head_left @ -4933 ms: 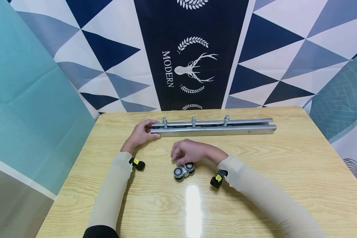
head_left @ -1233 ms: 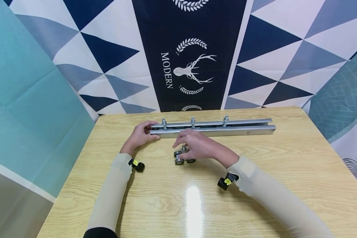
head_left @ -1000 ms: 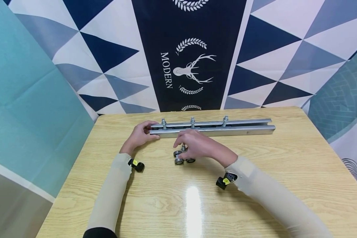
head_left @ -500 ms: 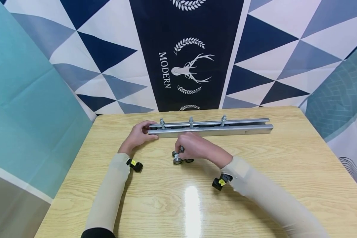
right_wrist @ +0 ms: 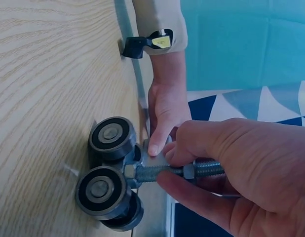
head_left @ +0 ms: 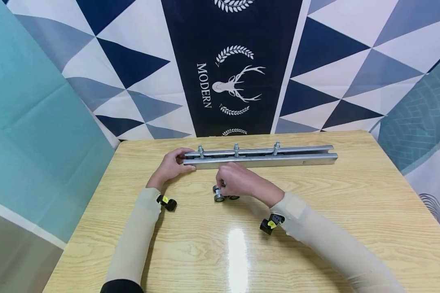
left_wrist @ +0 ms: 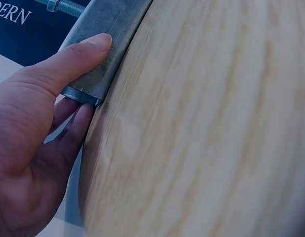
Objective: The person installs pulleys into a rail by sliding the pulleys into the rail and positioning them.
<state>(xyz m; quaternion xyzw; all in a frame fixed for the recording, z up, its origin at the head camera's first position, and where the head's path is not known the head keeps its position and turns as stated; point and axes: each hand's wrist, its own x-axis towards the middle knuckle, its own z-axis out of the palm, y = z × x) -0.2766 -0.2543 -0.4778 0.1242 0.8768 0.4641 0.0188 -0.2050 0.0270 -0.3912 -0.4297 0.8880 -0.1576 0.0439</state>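
In the head view my left hand (head_left: 170,166) grips the left end of a long silver metal rail (head_left: 264,162), thumb on the front face and fingers behind the end. Three bolts stand up out of the rail's slot. Nearer me, my right hand (head_left: 242,181) pinches the threaded bolt (right_wrist: 152,173) of a roller trolley (head_left: 219,198) between thumb and curled forefinger. The trolley stands on its wheels, bolt upward. In the right wrist view its black-and-silver wheels (right_wrist: 99,191) show, with one nut (right_wrist: 130,171) at the bolt's base and another nut (right_wrist: 189,171) by the fingertips.
The wood-grain table (head_left: 190,244) bears the rail near its back edge. Behind it hangs a patterned curtain (head_left: 238,81), with a teal sheet (head_left: 40,101) to the left. Small black cameras (head_left: 167,202) sit on both wrists.
The trolley, earlier tipped over nearer me, now stands on its wheels closer to the rail. In the last second my right fingers have curled in round its bolt. My left hand has stayed put.
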